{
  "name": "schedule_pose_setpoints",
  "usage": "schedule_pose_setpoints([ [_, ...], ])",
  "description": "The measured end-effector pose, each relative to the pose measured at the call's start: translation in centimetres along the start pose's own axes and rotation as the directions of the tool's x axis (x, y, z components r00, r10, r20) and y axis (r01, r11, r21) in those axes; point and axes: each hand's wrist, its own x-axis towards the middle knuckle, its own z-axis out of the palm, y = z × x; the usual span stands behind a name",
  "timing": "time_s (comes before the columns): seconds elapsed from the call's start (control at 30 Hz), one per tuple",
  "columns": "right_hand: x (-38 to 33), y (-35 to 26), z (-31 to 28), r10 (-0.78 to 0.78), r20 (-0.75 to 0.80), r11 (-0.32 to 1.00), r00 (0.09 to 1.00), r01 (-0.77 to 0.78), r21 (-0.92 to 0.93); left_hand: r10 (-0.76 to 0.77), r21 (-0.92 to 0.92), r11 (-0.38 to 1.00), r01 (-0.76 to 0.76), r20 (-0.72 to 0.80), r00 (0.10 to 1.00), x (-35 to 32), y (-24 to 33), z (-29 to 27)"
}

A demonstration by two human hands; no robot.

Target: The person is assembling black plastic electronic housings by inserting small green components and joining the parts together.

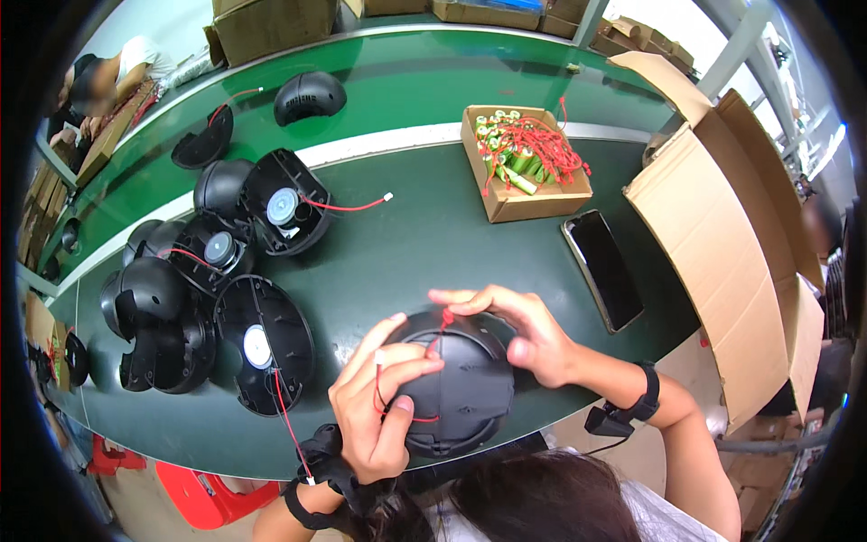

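A round black plastic shell (465, 384) is held between my two hands at the table's near edge. My left hand (370, 406) is closed on its left side, thumb and fingers on the surface. A thin red wire (424, 418) runs across the shell by that thumb and loops up to a small white connector (378, 358) beside the fingers. My right hand (533, 339) lies around the shell's far right rim, thumb on the edge and index finger bent over the top. A red wire knot (447, 316) shows just below its fingertips.
Several black half shells, some with speakers (282, 207) and red wires, lie at the left. A cardboard box (519, 208) of green batteries with red wires stands beyond my hands. Right of it are a phone (602, 269) and a large open carton (713, 235). A person (126, 72) sits far left.
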Motion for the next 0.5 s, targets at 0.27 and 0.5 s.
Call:
schedule_pose_setpoints([
  [0.27, 1.0, -0.1, 1.2, -0.051, 0.167, 0.972, 0.985, 0.010, 0.237, 0.069, -0.014, 0.998, -0.068, 0.079, 0.994, -0.2, -0.2, 0.1],
  [0.5, 0.5, -0.4, 2.2, 0.053, 0.037, 0.950, 0.998, -0.061, 0.305, 0.172, -0.059, 0.979, -0.196, -0.280, 0.944, -0.6, -1.0, 0.3],
])
